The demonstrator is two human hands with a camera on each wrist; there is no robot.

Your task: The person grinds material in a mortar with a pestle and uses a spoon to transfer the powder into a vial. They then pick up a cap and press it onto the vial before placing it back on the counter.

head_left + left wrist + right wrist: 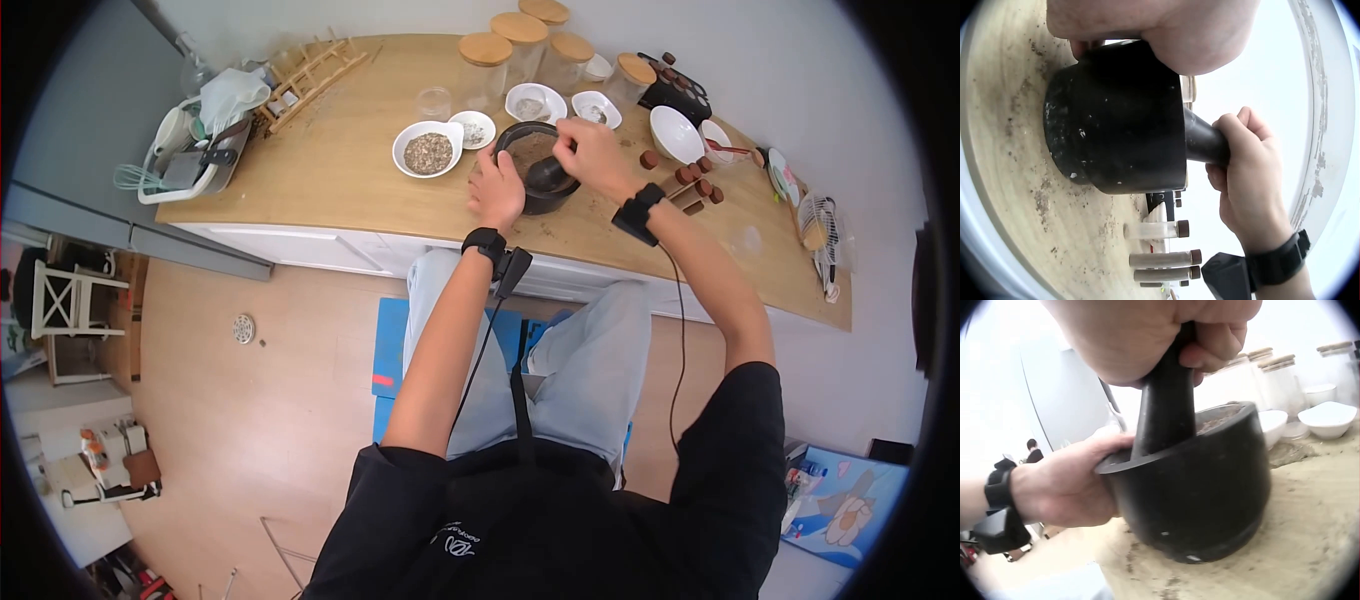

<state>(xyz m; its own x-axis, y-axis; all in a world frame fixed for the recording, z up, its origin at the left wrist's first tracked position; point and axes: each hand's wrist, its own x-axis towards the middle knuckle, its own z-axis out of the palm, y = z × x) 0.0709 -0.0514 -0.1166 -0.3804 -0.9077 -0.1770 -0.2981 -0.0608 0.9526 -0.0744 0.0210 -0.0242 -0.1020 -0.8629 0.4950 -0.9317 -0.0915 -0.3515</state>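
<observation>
A black mortar [541, 205] stands near the counter's front edge, tilted in the right wrist view, with brown ground matter [1227, 419] inside. My left hand [495, 190] grips the mortar's left side, its thumb at the rim in the right wrist view. From the other side, my right hand [598, 155] holds the black pestle [1166, 409], fingers curled round its upper part. The pestle leans against the rim; its lower end is hidden inside the mortar [1129, 125]. Brown crumbs lie scattered on the wood about the mortar's base.
Left of the mortar sit a white bowl [402, 150] of coarse brown bits and a small white dish [474, 130]. Wooden-lidded jars [485, 78] line the back. Dark-capped tubes [690, 188] lie to the right. A white basin [210, 182] with utensils stands far left.
</observation>
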